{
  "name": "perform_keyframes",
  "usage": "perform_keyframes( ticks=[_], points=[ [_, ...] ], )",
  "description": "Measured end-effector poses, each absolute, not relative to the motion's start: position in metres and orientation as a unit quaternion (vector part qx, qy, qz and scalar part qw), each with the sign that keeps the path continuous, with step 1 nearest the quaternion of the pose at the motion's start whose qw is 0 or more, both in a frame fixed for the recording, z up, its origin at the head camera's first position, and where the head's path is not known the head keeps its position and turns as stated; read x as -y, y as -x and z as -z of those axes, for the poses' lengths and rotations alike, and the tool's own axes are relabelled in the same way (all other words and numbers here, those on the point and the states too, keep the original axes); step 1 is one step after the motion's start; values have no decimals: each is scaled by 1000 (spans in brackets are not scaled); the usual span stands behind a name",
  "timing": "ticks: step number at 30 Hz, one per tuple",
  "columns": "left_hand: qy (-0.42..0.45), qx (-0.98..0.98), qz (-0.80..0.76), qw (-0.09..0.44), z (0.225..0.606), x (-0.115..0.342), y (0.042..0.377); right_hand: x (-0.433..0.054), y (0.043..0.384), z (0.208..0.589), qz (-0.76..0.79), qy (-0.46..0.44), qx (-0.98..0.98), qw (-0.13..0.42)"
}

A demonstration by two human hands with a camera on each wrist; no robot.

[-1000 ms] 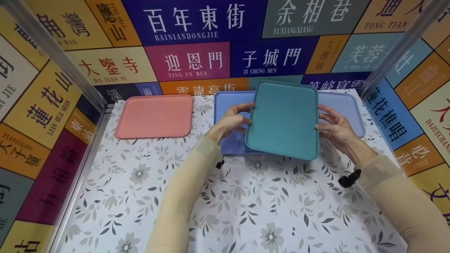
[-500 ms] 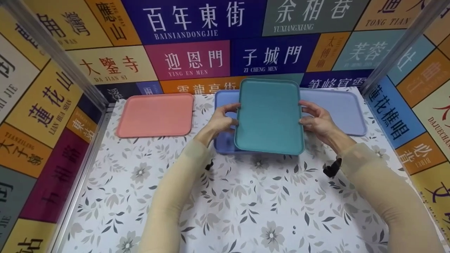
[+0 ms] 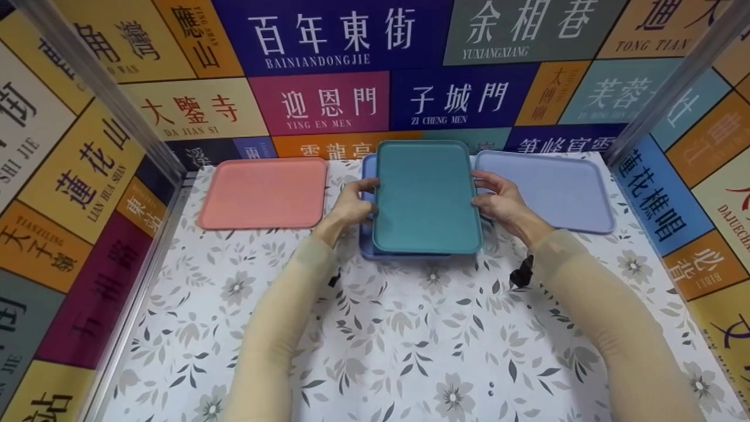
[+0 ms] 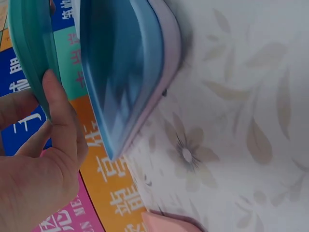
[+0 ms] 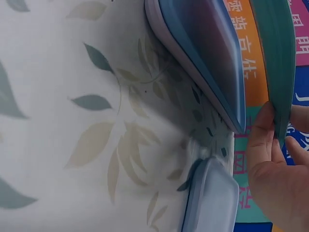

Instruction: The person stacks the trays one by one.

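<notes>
A teal rectangular tray is held level by its two sides, above a blue tray. My left hand pinches the teal tray's left edge between thumb and fingers. On the opposite edge, my right hand grips it the same way. Both wrist views show a gap between the teal tray and the blue tray below. A paler rim lies directly under the blue one there. Most of the blue tray is hidden from the head camera.
A coral-pink tray lies at the back left of the flower-patterned table. At the back right lies a lilac tray, close beside the blue one. Sign-covered panels wall in the back and sides.
Both hands have carried the teal tray leftward, so it now covers most of the blue tray and has straightened slightly. More of the lilac tray shows. The other trays stay put.
</notes>
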State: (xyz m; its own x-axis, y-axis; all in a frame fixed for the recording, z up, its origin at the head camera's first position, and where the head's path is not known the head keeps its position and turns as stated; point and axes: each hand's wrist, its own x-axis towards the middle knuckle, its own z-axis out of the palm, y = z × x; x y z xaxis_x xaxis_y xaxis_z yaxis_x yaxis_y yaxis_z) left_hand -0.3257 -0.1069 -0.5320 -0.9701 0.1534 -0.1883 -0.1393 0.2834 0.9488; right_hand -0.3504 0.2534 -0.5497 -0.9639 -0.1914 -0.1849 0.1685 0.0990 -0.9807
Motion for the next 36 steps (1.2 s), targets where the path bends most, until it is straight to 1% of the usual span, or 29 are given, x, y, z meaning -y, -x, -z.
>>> perform_keyframes(
  ticks=[6,15,25,30,36],
  points=[
    [11,-805,-581,121,538,119,330,-235,357,560,658,15,-742,126],
    [60,-793,-588,144,545,124,332,-221,364,571,620,13,-773,132],
    [80,-821,-546,146,549,128,334,-208,368,572,596,4,-792,137],
    [69,-835,-527,140,554,128,336,-203,369,577,580,-2,-807,110],
    [46,-863,-488,122,559,128,337,-199,369,584,509,9,-858,67]
  ],
)
